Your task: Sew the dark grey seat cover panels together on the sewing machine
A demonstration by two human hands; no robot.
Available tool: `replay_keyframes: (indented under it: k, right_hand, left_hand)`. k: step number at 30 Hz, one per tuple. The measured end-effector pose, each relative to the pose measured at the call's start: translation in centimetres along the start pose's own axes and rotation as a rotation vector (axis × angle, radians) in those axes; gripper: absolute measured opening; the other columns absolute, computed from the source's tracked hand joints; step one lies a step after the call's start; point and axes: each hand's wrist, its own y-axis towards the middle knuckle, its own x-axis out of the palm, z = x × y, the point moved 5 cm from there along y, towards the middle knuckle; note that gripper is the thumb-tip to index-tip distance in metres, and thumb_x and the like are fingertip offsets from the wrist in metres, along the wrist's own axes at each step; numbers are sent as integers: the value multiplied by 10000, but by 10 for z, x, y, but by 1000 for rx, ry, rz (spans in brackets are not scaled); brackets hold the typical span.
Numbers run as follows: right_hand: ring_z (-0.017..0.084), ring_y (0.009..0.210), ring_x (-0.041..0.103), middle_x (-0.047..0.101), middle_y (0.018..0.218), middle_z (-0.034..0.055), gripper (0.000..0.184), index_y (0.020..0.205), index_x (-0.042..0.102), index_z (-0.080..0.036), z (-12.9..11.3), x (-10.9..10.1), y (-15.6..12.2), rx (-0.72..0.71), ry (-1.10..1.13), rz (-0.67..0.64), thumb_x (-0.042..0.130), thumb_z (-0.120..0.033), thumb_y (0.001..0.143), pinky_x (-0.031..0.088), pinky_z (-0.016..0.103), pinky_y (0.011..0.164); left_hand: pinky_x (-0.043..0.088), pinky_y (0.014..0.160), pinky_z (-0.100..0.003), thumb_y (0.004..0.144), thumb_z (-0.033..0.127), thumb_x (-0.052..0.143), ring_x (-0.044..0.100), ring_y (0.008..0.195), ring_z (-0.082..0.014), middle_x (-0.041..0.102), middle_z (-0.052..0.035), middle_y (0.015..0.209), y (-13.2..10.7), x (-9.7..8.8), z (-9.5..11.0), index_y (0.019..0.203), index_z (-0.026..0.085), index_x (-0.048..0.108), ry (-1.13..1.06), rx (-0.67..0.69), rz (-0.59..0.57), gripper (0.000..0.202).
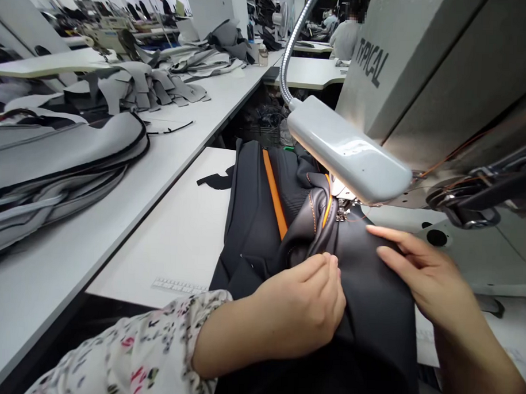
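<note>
A black leatherette cover (pixel 368 275) with orange stripes and orange stitching lies bunched under the sewing machine (pixel 391 109). Its folds run up to the lit presser foot (pixel 343 210). My left hand (pixel 304 305) is closed, fingertips pinching the cover just in front of the foot. Fingers stretched out, my right hand (pixel 420 268) rests on the cover's right side, close to the foot. A white lamp (pixel 348 151) on a bendable metal neck hangs over the needle area and hides part of it.
On the long white table (pixel 160 176) at the left lie grey sewn covers (pixel 61 155) and a heap of grey fabric pieces (pixel 150 84). A small black cutout (pixel 216 179) sits left of the cover. Another person (pixel 346 39) sits farther back.
</note>
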Motion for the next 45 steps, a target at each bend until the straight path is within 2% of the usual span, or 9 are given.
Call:
replay_keyframes:
  k: [3,12,14,19,23,27,35,40,45]
  right_hand:
    - [314,1245,664,765,1255,3,325,1118,804,-390,-8,7,3,53,-172,-64,658,-575,895,496,464,1074]
    - [323,1214,674,771,1240,10,363,1119,810,-390,10,9,12,90,-87,-2,655,-597,864,456,522,1107]
    - [322,1176,687,773,1235,26,399,1121,814,-363,12,9,17,102,-49,7,669,-617,849,492,495,1057]
    - [260,940,736,802,1118,64,462,1135,817,-299,18,12,27,161,102,2,741,-612,804,570,340,747]
    - [229,882,733,811,1049,62,384,1017,843,-287,11,14,36,129,226,71,809,-538,728,568,285,685]
    - [227,751,724,813,986,72,424,985,844,-277,8,20,42,221,335,107,851,-523,640,576,311,614]
    - [289,1107,708,783,1175,66,333,1005,824,-250,16,20,53,91,371,186,831,-436,729,583,383,899]
    - [318,1124,713,803,1048,58,279,946,818,-262,20,20,62,28,380,212,845,-425,722,588,453,956]
    - [312,1016,742,798,890,54,242,894,804,-256,25,22,70,-7,379,221,829,-434,731,594,484,937]
  left_hand:
    - [584,1033,-382,994,129,461,750,1113,-275,764,-194,1206,-3,-3,-5,1174,11,740,-25,-49,12,353]
    - [536,1091,-367,1006,131,462,736,1123,-238,766,-149,1225,-5,0,-12,1187,46,733,-47,-91,31,337]
    - [536,1078,-360,1006,122,457,734,1111,-226,768,-135,1225,-3,0,-16,1173,63,736,-58,-98,25,331]
    - [531,1055,-345,1014,108,436,725,1088,-210,765,-121,1234,1,2,-24,1133,83,742,-74,-130,43,328]
    - [526,1048,-348,1012,125,498,716,1057,-207,764,-125,1230,3,7,-27,1142,76,736,-66,-141,69,275]
    - [513,1056,-341,1033,129,498,693,1059,-188,761,-91,1241,5,8,-33,1172,105,728,-119,-159,68,270]
    - [467,1062,-345,1101,158,399,649,1087,-168,734,-50,1317,8,16,-51,1209,145,715,-249,-213,30,334]
    - [416,1124,-358,1118,192,381,645,1149,-155,747,0,1313,7,25,-65,1227,196,720,-390,-256,30,356]
    - [364,1189,-446,1061,145,428,664,1174,-175,745,-14,1319,4,33,-79,1226,228,736,-585,-280,34,359]
